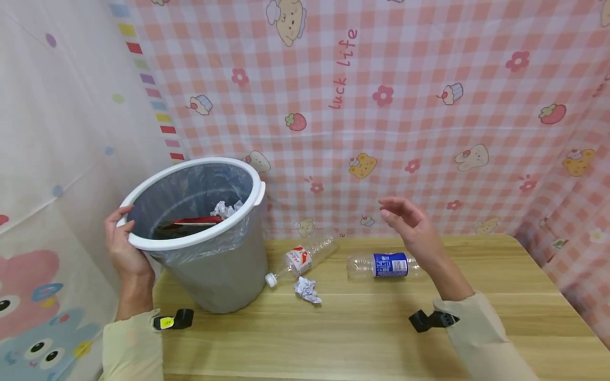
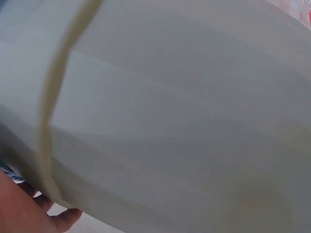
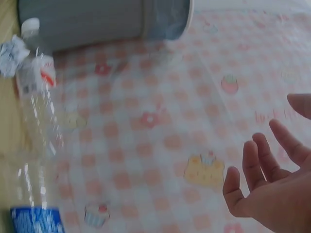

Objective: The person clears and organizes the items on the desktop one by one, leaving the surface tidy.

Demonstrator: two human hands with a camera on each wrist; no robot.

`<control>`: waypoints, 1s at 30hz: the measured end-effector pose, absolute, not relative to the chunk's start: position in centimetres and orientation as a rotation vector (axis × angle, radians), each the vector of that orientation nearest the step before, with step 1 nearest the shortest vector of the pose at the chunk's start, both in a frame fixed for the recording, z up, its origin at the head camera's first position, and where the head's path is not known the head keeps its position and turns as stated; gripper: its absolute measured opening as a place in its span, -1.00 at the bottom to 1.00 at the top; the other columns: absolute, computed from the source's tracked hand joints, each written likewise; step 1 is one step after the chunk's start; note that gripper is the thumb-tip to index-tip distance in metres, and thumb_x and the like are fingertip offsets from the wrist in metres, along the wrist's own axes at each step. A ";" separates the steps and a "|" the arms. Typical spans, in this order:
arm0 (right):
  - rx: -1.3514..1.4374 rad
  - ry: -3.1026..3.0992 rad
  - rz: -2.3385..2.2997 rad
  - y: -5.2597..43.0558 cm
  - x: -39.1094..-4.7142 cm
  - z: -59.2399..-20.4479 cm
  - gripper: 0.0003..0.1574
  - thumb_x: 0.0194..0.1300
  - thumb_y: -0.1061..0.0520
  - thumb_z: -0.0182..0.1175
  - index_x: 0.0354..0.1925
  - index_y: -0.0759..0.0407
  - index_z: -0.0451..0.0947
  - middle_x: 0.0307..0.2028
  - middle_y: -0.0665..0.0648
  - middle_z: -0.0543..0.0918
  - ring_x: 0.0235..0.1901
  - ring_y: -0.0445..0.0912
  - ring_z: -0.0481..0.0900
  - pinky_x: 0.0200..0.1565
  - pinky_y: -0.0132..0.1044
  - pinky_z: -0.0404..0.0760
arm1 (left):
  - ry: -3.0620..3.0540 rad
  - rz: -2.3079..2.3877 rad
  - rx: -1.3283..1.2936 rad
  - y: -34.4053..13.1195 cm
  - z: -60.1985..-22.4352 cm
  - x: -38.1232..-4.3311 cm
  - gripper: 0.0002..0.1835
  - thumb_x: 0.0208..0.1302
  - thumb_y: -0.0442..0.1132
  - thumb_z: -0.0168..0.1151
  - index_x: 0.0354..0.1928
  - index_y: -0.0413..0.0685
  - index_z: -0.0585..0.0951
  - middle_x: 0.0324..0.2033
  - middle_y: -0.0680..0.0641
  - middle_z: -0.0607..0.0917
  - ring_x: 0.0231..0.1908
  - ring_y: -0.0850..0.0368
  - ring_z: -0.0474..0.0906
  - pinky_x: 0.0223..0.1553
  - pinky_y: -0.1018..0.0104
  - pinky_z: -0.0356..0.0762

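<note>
Bin [image 1: 221, 278] mouth-up, long axis tilted left

Before me hangs a pink-and-white checked cloth [image 1: 414, 132], printed with strawberries [image 1: 297, 123], cupcakes [image 1: 202, 105], flowers [image 1: 383, 96] and the reddish words "luck life" [image 1: 341, 71], with a strip of coloured blocks [image 1: 154, 92] down its left edge. To my left is a white cloth [image 1: 71, 132] bearing coloured dots [image 1: 51, 39] and large pink [image 1: 28, 275] and blue cartoon figures [image 1: 45, 365]. Below me, a pale wood-grain tabletop [image 1: 343, 338] runs back toward the checks.

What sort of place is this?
Possibly a small staged booth rather than a lived-in room: printed cloth hung like walls, close round a wood-grain table bearing a bin.
</note>
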State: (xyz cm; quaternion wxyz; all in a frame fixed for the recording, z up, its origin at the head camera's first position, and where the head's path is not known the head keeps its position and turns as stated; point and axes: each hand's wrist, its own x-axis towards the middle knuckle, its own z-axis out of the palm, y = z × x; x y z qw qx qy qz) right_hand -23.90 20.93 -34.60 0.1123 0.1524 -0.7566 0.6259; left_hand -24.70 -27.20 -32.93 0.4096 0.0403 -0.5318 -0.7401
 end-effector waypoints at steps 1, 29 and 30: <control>0.446 -2.225 1.833 21.4 -23.8 -34.9 -0.58 0.49 0.00 0.09 0.19 0.17 0.46 0.08 -0.03 0.54 0.13 -0.13 0.48 0.10 -0.46 0.44 | -1.336 -1.867 0.097 -27.2 -32.9 -24.7 -0.62 0.37 -0.34 -0.23 0.03 -0.13 0.57 0.06 -0.10 0.54 0.05 0.09 0.44 0.02 0.43 0.32; 0.143 -2.366 1.683 32.4 -24.8 -42.5 -0.62 0.48 -0.07 0.08 0.15 0.03 0.50 -0.01 -0.27 0.52 -0.01 -0.34 0.44 -0.06 -0.57 0.37 | -1.348 -1.861 0.087 -27.4 -33.0 -24.7 -0.62 0.38 -0.33 -0.24 0.03 -0.12 0.56 0.04 -0.08 0.54 0.04 0.11 0.43 0.02 0.43 0.31; 0.119 -2.390 1.662 32.7 -24.9 -42.9 -0.59 0.47 -0.10 0.09 0.16 0.04 0.49 -0.02 -0.26 0.52 -0.02 -0.36 0.44 -0.05 -0.58 0.36 | -1.348 -1.858 0.084 -27.4 -33.0 -24.7 -0.62 0.38 -0.34 -0.24 0.03 -0.12 0.57 0.04 -0.09 0.54 0.04 0.11 0.43 0.02 0.43 0.31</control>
